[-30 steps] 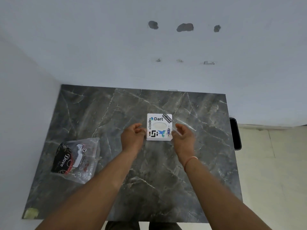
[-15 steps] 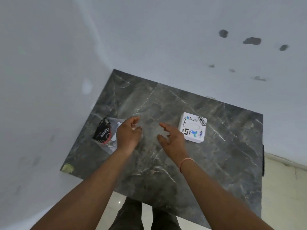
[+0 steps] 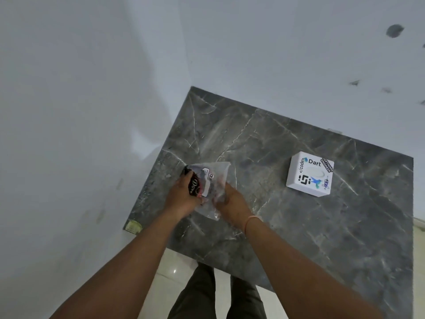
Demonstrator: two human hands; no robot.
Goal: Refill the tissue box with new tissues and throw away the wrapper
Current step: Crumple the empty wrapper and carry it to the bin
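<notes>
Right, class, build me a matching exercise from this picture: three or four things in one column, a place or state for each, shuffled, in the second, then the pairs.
Things:
1. tissue box
2. tissue pack
3. wristband
4. yellow sticker

Places or states:
A. at the table's near left corner
B. held by both hands
C. around the right wrist
D. standing alone on the table, untouched

Pairs: 1-D, 2-B, 3-C, 4-A
</notes>
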